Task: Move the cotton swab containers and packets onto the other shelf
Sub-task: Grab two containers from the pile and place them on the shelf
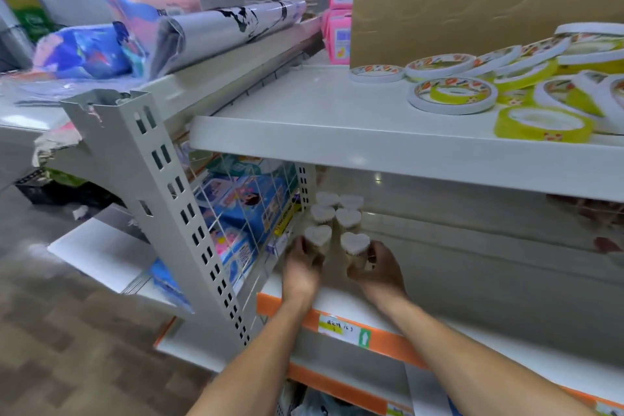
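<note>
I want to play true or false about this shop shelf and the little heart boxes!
1. Each hand holds a heart-shaped container. True: the left hand grips the front-left heart-lidded container, the right hand the front-right one.
2. The containers sit on the top shelf. False: they are on the lower shelf, under it.
3. Tape rolls lie on the upper shelf. True.
4. The lids are star-shaped. False: heart-shaped.
5. The lower shelf's edge strip is blue. False: orange.
</note>
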Demonstrator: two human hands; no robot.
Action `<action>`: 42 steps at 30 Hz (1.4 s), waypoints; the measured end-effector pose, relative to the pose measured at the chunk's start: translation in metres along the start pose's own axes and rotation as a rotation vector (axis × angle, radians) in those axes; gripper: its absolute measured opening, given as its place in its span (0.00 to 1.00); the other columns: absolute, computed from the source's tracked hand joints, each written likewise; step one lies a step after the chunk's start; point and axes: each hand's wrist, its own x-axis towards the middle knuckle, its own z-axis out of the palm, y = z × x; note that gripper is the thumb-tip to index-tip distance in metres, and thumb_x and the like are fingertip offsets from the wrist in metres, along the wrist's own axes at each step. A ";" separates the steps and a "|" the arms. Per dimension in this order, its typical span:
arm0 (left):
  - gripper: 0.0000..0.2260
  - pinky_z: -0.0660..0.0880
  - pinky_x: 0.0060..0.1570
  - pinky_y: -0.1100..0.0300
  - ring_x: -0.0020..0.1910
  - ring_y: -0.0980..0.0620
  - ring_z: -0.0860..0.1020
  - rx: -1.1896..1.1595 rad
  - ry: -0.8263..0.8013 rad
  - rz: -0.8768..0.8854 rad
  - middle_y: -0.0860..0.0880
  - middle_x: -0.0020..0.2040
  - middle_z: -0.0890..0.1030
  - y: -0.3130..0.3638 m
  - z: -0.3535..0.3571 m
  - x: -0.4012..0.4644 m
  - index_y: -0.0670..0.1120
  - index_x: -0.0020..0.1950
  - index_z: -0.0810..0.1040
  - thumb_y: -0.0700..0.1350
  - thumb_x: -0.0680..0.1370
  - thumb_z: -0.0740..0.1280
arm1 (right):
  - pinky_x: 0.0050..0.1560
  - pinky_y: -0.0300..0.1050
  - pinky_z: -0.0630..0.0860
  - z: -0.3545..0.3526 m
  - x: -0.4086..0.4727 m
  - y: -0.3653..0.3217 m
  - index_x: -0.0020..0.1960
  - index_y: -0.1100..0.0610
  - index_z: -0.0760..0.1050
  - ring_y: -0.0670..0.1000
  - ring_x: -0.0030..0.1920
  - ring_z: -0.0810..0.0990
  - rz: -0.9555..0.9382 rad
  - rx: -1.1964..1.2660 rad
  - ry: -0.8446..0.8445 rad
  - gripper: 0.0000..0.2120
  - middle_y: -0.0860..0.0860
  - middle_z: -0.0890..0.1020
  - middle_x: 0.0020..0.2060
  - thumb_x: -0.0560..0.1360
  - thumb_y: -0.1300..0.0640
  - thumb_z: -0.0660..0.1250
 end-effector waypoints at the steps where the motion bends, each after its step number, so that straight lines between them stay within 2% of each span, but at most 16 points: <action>1: 0.17 0.75 0.60 0.54 0.60 0.46 0.78 -0.008 0.000 0.005 0.44 0.61 0.80 -0.001 0.001 0.002 0.42 0.66 0.72 0.37 0.78 0.68 | 0.51 0.49 0.78 0.005 0.001 0.000 0.59 0.58 0.78 0.56 0.52 0.81 -0.008 -0.015 0.018 0.23 0.54 0.83 0.52 0.65 0.63 0.76; 4: 0.18 0.74 0.57 0.60 0.61 0.46 0.78 0.002 0.022 0.021 0.45 0.62 0.80 -0.004 0.003 0.007 0.42 0.66 0.73 0.33 0.77 0.66 | 0.54 0.53 0.77 0.017 0.005 -0.004 0.61 0.61 0.77 0.60 0.54 0.81 -0.012 -0.019 0.075 0.24 0.58 0.83 0.55 0.66 0.64 0.75; 7: 0.18 0.72 0.54 0.62 0.60 0.47 0.78 0.000 0.050 0.026 0.45 0.61 0.80 -0.011 0.004 0.016 0.43 0.65 0.73 0.33 0.76 0.65 | 0.52 0.52 0.77 0.027 0.010 -0.008 0.61 0.61 0.77 0.60 0.53 0.80 0.010 -0.035 0.101 0.23 0.58 0.82 0.54 0.66 0.63 0.75; 10: 0.21 0.77 0.60 0.54 0.62 0.49 0.78 -0.067 0.046 0.010 0.48 0.62 0.80 -0.015 0.005 0.022 0.46 0.67 0.73 0.33 0.76 0.65 | 0.50 0.51 0.77 0.034 0.014 -0.010 0.60 0.61 0.76 0.60 0.52 0.80 0.032 -0.020 0.132 0.24 0.58 0.82 0.53 0.65 0.64 0.74; 14: 0.22 0.76 0.64 0.48 0.64 0.49 0.77 -0.173 0.004 0.011 0.47 0.64 0.79 -0.021 0.008 0.027 0.46 0.69 0.72 0.33 0.77 0.66 | 0.51 0.52 0.78 0.043 0.017 -0.010 0.60 0.62 0.76 0.60 0.53 0.80 0.031 -0.009 0.147 0.24 0.59 0.81 0.54 0.65 0.65 0.75; 19: 0.23 0.77 0.62 0.49 0.62 0.52 0.78 -0.235 -0.015 0.020 0.49 0.63 0.79 -0.024 0.008 0.027 0.47 0.69 0.72 0.33 0.76 0.68 | 0.53 0.55 0.78 0.050 0.021 -0.012 0.59 0.63 0.76 0.60 0.54 0.80 0.046 -0.016 0.183 0.23 0.60 0.81 0.54 0.65 0.65 0.74; 25: 0.23 0.76 0.62 0.42 0.62 0.47 0.79 -0.349 -0.048 0.006 0.45 0.63 0.79 -0.027 0.013 0.028 0.44 0.69 0.72 0.31 0.76 0.68 | 0.55 0.53 0.75 0.049 0.026 -0.010 0.60 0.64 0.75 0.63 0.57 0.78 0.087 -0.056 0.226 0.22 0.62 0.79 0.55 0.67 0.65 0.72; 30: 0.23 0.76 0.62 0.42 0.62 0.47 0.79 -0.391 -0.078 -0.002 0.45 0.63 0.79 -0.028 0.013 0.030 0.45 0.69 0.72 0.32 0.76 0.68 | 0.55 0.51 0.74 0.048 0.028 -0.009 0.61 0.64 0.75 0.63 0.58 0.77 0.100 -0.061 0.216 0.23 0.62 0.79 0.56 0.67 0.65 0.72; 34: 0.24 0.75 0.63 0.53 0.65 0.50 0.77 -0.267 -0.057 -0.047 0.51 0.65 0.78 -0.030 0.009 0.025 0.53 0.70 0.71 0.43 0.76 0.70 | 0.57 0.54 0.75 0.048 0.026 -0.008 0.64 0.63 0.74 0.63 0.59 0.77 0.122 -0.065 0.183 0.27 0.62 0.78 0.58 0.66 0.64 0.73; 36: 0.25 0.75 0.65 0.48 0.65 0.49 0.77 -0.281 -0.063 -0.060 0.50 0.66 0.78 -0.028 0.008 0.024 0.54 0.71 0.70 0.45 0.75 0.70 | 0.58 0.54 0.75 0.047 0.025 -0.007 0.66 0.61 0.73 0.62 0.60 0.77 0.138 -0.053 0.166 0.29 0.61 0.78 0.59 0.65 0.64 0.74; 39: 0.24 0.75 0.64 0.43 0.64 0.47 0.77 -0.292 -0.055 -0.028 0.46 0.65 0.78 -0.025 0.010 0.023 0.48 0.70 0.72 0.42 0.74 0.70 | 0.61 0.55 0.76 0.045 0.022 -0.007 0.67 0.60 0.72 0.61 0.62 0.76 0.170 -0.026 0.139 0.31 0.60 0.77 0.61 0.65 0.64 0.73; 42: 0.26 0.73 0.66 0.45 0.67 0.46 0.74 -0.153 -0.029 -0.048 0.44 0.68 0.75 -0.026 0.011 0.019 0.44 0.73 0.68 0.36 0.75 0.69 | 0.63 0.53 0.74 0.039 0.018 -0.004 0.69 0.59 0.71 0.61 0.63 0.74 0.194 -0.070 0.121 0.31 0.60 0.74 0.63 0.66 0.64 0.73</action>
